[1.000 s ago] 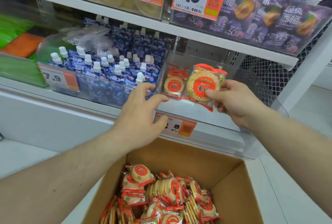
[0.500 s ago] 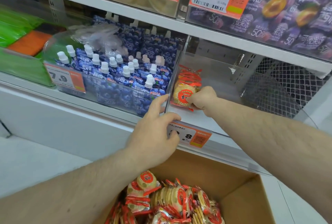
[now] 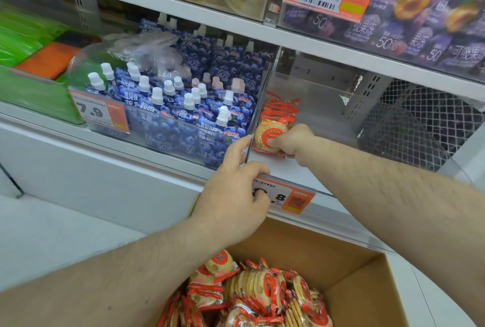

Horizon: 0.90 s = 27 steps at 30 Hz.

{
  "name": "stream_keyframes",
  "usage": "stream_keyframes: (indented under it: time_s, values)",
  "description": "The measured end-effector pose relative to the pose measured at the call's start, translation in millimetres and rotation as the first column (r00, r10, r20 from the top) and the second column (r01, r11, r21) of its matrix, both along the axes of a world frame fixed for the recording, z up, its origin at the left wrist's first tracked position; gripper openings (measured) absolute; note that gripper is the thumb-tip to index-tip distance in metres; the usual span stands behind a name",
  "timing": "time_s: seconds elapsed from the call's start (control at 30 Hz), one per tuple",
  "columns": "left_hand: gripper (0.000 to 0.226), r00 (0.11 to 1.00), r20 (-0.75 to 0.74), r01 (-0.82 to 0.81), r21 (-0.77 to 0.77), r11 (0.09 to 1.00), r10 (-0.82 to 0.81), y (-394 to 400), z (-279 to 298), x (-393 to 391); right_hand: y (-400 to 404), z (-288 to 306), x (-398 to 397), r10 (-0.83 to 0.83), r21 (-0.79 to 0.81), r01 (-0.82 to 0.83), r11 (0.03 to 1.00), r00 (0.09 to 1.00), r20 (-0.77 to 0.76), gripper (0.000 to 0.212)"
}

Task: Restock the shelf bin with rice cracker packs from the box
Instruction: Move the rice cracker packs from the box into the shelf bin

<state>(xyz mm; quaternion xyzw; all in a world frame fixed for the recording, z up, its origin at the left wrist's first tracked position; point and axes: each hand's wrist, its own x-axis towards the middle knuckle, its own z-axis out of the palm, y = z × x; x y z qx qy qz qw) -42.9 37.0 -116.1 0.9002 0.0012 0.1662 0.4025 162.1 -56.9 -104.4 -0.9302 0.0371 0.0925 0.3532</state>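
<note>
While my left hand (image 3: 233,196) grips the clear bin's (image 3: 309,169) front corner, my right hand (image 3: 292,140) pinches a rice cracker pack (image 3: 267,135) upright against the bin's left wall, above the box (image 3: 349,274).

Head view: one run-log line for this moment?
phase: placing | right hand: holds round orange-wrapped rice cracker pack inside clear plastic shelf bin | left hand: grips bin front

We see round orange-and-clear rice cracker packs (image 3: 271,134) standing upright against the clear plastic shelf bin's (image 3: 309,169) left wall; more lie heaped in the brown cardboard box (image 3: 349,271).
</note>
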Motion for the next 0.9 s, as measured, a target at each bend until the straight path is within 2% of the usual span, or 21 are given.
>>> stream_keyframes:
  time_s: [0.23,0.37,0.43,0.5,0.57,0.6,0.63,0.67,0.7,0.73,0.8,0.83,0.87,0.9]
  values:
    - [0.046,0.999,-0.014,0.044,0.035,0.998,-0.044,4,0,-1,-11,4,-5,0.088,0.139,-0.068,0.988,0.986,-0.140,0.043]
    - [0.055,0.999,0.043,0.009,0.067,0.998,-0.012,3,0,-3,-20,18,-21,0.091,0.086,-0.079,0.993,0.984,-0.150,0.030]
    - [0.048,0.989,0.148,-0.033,0.090,0.995,0.020,3,5,-6,-26,31,-34,0.052,0.034,-0.049,0.998,0.994,-0.097,0.030]
    - [0.034,0.966,0.259,-0.034,0.116,0.993,0.002,4,9,-8,-30,46,-51,0.021,0.011,-0.021,1.000,0.999,0.027,0.043]
    - [0.025,0.968,0.245,0.026,0.104,0.994,-0.051,4,13,-12,-35,58,-74,0.058,-0.081,-0.043,0.996,0.978,0.201,0.068]
    - [0.023,0.977,0.193,0.075,0.078,0.994,-0.089,3,12,-15,-39,62,-86,0.106,-0.153,-0.062,0.986,0.949,0.296,0.071]
    - [0.022,0.981,0.140,0.130,0.057,0.990,-0.137,1,11,-17,-43,63,-99,0.163,-0.218,-0.079,0.973,0.900,0.404,0.065]
    - [0.021,0.977,0.093,0.185,0.059,0.981,-0.190,-1,9,-19,-47,61,-113,0.228,-0.269,-0.093,0.959,0.814,0.534,0.054]
    - [0.019,0.968,0.051,0.241,0.082,0.967,-0.246,-4,6,-21,-50,59,-127,0.295,-0.297,-0.118,0.948,0.676,0.675,0.039]
    - [0.018,0.955,-0.019,0.298,0.108,0.948,-0.298,-5,2,-22,-53,55,-139,0.366,-0.331,-0.162,0.930,0.495,0.788,0.025]
    - [0.018,0.897,-0.249,0.407,0.142,0.902,-0.366,-6,-8,-20,-57,37,-162,0.481,-0.434,-0.274,0.859,0.138,0.866,0.010]
    - [0.018,0.851,-0.372,0.451,0.156,0.879,-0.371,-4,-14,-18,-58,22,-173,0.503,-0.465,-0.332,0.821,0.033,0.864,0.011]
    - [0.015,0.809,-0.474,0.473,0.175,0.863,-0.348,-1,-21,-16,-58,5,-182,0.522,-0.478,-0.394,0.785,0.005,0.853,0.012]
    - [0.008,0.774,-0.554,0.479,0.199,0.855,-0.306,4,-28,-15,-60,-13,-188,0.539,-0.468,-0.451,0.760,0.036,0.841,0.012]
